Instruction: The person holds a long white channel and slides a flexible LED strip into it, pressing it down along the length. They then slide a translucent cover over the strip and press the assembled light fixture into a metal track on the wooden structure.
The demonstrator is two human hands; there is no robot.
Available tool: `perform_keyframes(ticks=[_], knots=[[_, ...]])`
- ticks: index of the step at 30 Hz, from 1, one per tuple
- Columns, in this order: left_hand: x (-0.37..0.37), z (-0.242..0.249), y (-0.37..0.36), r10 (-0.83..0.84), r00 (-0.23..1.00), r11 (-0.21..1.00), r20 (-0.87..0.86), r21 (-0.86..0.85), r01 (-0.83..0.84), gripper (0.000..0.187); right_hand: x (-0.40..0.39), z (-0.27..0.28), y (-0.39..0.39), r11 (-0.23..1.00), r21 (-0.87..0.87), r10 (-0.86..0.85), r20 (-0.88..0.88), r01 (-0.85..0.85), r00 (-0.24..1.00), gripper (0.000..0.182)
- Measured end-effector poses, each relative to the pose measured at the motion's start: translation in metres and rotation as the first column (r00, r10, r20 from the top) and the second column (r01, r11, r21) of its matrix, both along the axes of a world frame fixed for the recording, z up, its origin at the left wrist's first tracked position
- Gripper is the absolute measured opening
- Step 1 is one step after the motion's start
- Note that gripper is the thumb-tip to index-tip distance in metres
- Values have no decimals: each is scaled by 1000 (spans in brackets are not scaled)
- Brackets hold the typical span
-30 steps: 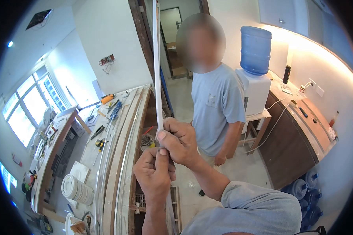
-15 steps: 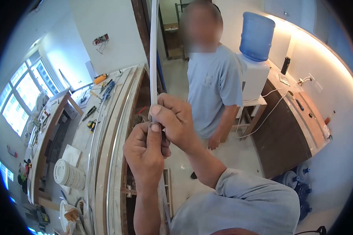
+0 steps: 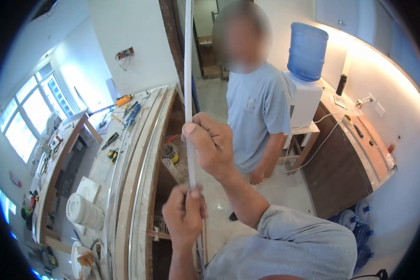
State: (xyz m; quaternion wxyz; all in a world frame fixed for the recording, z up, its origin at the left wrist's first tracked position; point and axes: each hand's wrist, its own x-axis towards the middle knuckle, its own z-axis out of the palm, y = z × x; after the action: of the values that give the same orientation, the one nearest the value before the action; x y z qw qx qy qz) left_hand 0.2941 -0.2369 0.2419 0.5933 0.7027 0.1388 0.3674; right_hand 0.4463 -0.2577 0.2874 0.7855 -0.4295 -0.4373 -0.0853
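Observation:
A long, thin, whitish strip (image 3: 188, 74) runs nearly upright in front of me, its top passing out of view. Thumb and curled fingers of my right hand (image 3: 211, 145) pinch it around mid-height. Lower down, my left hand (image 3: 184, 215) is closed around the strip, thumb laid along it. Between the two hands a short length of the strip shows bare. To the left of my hands stands a long workbench (image 3: 100, 161) with long strips and boards along its near edge.
Facing me is a person in a light blue shirt (image 3: 254, 105). Behind them stands a water dispenser with a blue bottle (image 3: 307, 52). A white bucket (image 3: 85, 210), pliers (image 3: 110, 140) and other tools sit on the workbench. At right is a brown counter (image 3: 333, 158), with water jugs (image 3: 359, 233) below.
My left hand has slid down, away from my right hand, baring a length of the strip between them. My right hand still pinches the strip. The view has shifted slightly.

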Motion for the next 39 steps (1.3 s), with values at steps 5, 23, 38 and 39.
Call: perform_keyframes(ticks=[5, 23, 38, 39], knots=[[-50, -84, -8, 22, 999, 997, -33, -67, -24, 24, 13, 8, 15, 999, -30, -23, 7, 23, 1000, 32], [-79, -121, -8, 178, 981, 941, -79, -278, -193, 23, 16, -31, 79, 968, -233, -96, -17, 90, 995, 37], [-69, -146, -6, 51, 976, 929, -211, -350, -124, 17, -11, -92, 43, 945, -326, -110, -199, 40, 974, 27], [-78, -156, -10, 44, 975, 938, -219, -326, -116, 21, 1, -87, 50, 958, -277, -129, -206, 69, 970, 27]])
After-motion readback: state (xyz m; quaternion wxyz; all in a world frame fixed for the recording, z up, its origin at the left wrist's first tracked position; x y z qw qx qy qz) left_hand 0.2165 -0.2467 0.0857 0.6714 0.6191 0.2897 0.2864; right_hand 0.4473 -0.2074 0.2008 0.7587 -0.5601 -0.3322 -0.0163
